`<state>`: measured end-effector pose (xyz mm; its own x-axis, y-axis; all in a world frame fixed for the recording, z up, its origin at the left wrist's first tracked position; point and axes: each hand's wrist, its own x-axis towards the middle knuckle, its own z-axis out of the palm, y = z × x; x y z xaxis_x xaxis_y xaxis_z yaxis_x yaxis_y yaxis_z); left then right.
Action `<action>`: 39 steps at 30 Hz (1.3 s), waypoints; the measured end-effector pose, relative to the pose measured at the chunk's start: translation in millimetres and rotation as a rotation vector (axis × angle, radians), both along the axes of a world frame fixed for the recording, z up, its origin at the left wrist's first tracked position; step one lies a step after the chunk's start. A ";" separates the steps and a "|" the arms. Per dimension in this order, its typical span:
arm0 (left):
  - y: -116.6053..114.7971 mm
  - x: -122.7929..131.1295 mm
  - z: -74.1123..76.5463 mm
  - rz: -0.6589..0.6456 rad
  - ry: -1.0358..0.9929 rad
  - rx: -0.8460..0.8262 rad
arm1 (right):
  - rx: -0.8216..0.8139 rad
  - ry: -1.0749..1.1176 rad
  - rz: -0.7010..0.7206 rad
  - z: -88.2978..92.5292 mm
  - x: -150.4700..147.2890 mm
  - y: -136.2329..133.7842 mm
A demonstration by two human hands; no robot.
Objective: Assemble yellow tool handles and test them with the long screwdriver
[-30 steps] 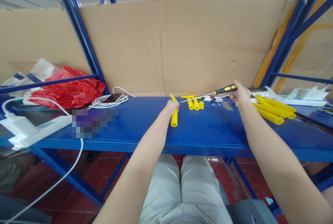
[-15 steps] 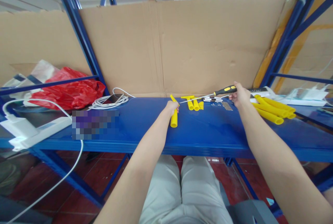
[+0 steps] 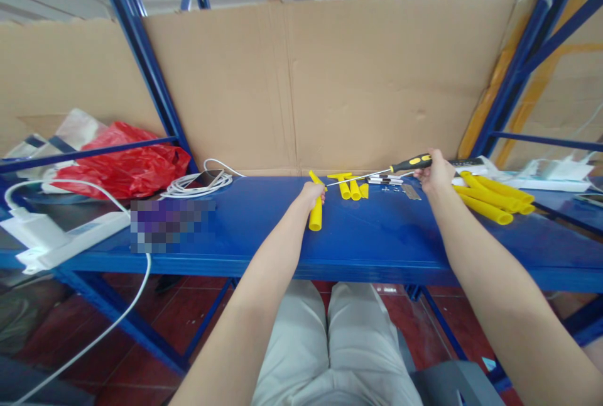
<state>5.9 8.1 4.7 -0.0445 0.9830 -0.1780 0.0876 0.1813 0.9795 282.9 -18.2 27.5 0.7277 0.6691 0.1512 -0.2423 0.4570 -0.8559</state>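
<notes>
Yellow handle (image 3: 315,220) in the left fist, screwdriver (image 3: 411,163) in the right, seen from the head camera.
The left hand (image 3: 313,193) is wrapped around the middle of the yellow handle, over the blue table (image 3: 264,227), its open round end toward the person. The right hand (image 3: 435,171) grips the screwdriver by its black-and-yellow grip, the shaft running leftward to the left hand; its tip is too small there to tell whether it meets a screw. Compared with half a second ago, the screwdriver has shifted slightly right, while the left hand has stayed put. Between the hands lie yellow pieces (image 3: 345,190) and a small metal plate (image 3: 411,192); just beside the right hand is a pile of yellow tubes (image 3: 492,200).
</notes>
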 end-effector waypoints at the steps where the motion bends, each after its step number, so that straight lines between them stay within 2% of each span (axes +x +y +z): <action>1: 0.0 0.1 -0.1 -0.002 -0.002 0.002 | -0.001 0.011 -0.024 0.0 -0.3 0.3; 3: 0.3 0.2 -0.4 -0.003 -0.004 0.003 | -0.017 0.034 -0.081 0.9 -2.9 -0.9; 7: 2.1 -0.4 -1.3 0.008 -0.006 -0.002 | -0.041 0.035 -0.091 4.5 -10.5 -7.1; 18: 12.9 2.1 -9.9 0.061 -0.036 -0.024 | 0.052 -0.100 0.083 7.5 -8.9 -8.9; 24: 13.4 2.2 -11.0 0.050 -0.067 -0.032 | 0.074 -0.082 0.180 10.6 -12.2 -9.7; 32: 13.9 1.9 -11.3 0.032 -0.088 -0.045 | 0.034 -0.149 0.115 7.2 -12.6 -13.8; 39: 14.3 2.1 -12.3 0.021 -0.087 -0.041 | 0.095 -0.111 0.104 7.9 -11.9 -8.6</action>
